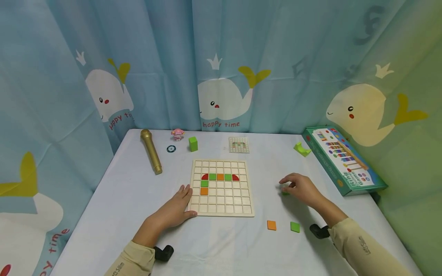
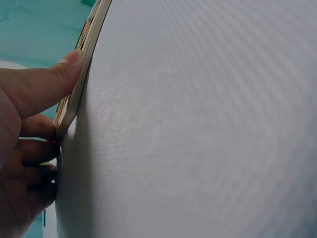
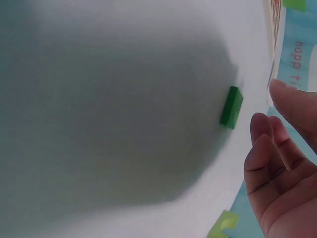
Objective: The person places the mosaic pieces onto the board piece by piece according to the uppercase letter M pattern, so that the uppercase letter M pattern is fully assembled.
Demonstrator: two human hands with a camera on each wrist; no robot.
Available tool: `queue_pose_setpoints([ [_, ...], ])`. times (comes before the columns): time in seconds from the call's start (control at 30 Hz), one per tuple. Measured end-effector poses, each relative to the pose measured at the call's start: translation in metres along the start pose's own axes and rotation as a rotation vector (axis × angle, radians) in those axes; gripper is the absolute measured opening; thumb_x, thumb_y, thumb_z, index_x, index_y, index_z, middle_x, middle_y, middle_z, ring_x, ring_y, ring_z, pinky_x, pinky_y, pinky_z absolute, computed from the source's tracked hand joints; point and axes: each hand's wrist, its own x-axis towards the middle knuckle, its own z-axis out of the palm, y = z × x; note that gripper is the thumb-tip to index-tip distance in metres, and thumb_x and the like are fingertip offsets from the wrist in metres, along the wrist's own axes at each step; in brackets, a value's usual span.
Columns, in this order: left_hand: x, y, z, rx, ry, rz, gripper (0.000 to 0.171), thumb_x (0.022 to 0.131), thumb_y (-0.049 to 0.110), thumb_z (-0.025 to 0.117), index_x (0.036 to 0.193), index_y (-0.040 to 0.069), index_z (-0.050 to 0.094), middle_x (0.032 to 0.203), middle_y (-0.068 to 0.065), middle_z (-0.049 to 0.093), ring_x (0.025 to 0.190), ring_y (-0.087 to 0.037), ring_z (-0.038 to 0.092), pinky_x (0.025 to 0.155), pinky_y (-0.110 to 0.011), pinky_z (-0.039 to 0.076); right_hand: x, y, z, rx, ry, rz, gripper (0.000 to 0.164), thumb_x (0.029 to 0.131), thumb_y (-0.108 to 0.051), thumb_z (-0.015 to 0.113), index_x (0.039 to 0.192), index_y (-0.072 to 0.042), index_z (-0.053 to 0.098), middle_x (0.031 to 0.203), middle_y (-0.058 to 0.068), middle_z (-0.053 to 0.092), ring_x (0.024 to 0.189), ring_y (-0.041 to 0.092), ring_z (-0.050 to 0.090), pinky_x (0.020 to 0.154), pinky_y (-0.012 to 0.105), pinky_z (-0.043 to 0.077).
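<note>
My left hand (image 1: 175,210) rests at the near left corner of a wooden grid board (image 1: 225,209). In the left wrist view its thumb (image 2: 54,82) presses the board's edge, and the other fingers lie along the side. A row of red, green and orange pieces crosses the board, with a green tile (image 1: 204,184) and an orange tile (image 1: 204,191) below its left end. My right hand (image 1: 304,189) hovers right of the board, fingers loosely bent and a gap to the thumb. Beneath it a small green piece (image 3: 231,108) lies on the table, apart from the fingertips.
An orange tile (image 1: 271,225) and a green tile (image 1: 295,227) lie near the front. Behind the board are a pattern card (image 1: 238,145), a green block (image 1: 193,144), a pink figurine (image 1: 177,134) and a gold microphone (image 1: 151,151). A green arch (image 1: 302,149) lies by a game box (image 1: 345,161).
</note>
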Motion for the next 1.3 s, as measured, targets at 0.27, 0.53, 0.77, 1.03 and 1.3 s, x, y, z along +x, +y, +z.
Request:
queue_pose_setpoints([
  [0.27,0.0,0.0,-0.001,0.001,0.008,0.009,0.084,0.096,0.039,0.069,0.152,-0.01,0.031,0.162,-0.024,0.021,0.151,-0.039,0.015,0.119,-0.05,0.024,-0.003,0.014,0.005,-0.038,-0.047,0.062,0.023,0.083,-0.009,0.082,0.105,-0.006,0.076,0.109,0.01,0.067,0.081,0.017,0.054,0.066,0.031,0.046],
  [0.53,0.0,-0.001,0.0,-0.006,0.005,0.005,0.085,0.095,0.039,0.069,0.153,-0.01,0.03,0.163,-0.024,0.021,0.151,-0.039,0.014,0.119,-0.05,0.024,-0.004,0.02,0.009,-0.022,-0.085,0.112,0.025,0.083,-0.006,0.081,0.107,-0.003,0.076,0.101,0.005,0.065,0.079,0.017,0.053,0.065,0.03,0.045],
  [0.77,0.001,0.0,0.0,-0.005,0.004,0.005,0.085,0.095,0.039,0.069,0.153,-0.01,0.03,0.163,-0.023,0.021,0.151,-0.039,0.014,0.119,-0.049,0.023,-0.003,0.021,0.009,0.0,-0.083,0.128,0.024,0.082,-0.004,0.082,0.104,-0.003,0.075,0.097,0.005,0.063,0.081,0.019,0.055,0.067,0.033,0.047],
  [1.03,0.0,0.0,0.0,-0.015,0.008,0.007,0.084,0.095,0.037,0.07,0.152,-0.011,0.03,0.162,-0.024,0.022,0.151,-0.04,0.016,0.119,-0.05,0.024,-0.003,0.022,0.013,0.027,-0.051,0.146,0.019,0.083,-0.003,0.08,0.1,-0.008,0.073,0.095,0.003,0.067,0.083,0.019,0.061,0.072,0.036,0.051],
  [1.3,0.001,-0.001,0.0,-0.016,0.006,0.002,0.085,0.095,0.037,0.07,0.153,-0.01,0.03,0.163,-0.024,0.021,0.151,-0.039,0.015,0.119,-0.05,0.024,-0.001,0.016,0.015,0.075,-0.017,0.116,0.016,0.085,-0.003,0.079,0.1,-0.009,0.075,0.098,0.004,0.07,0.085,0.02,0.062,0.073,0.033,0.052],
])
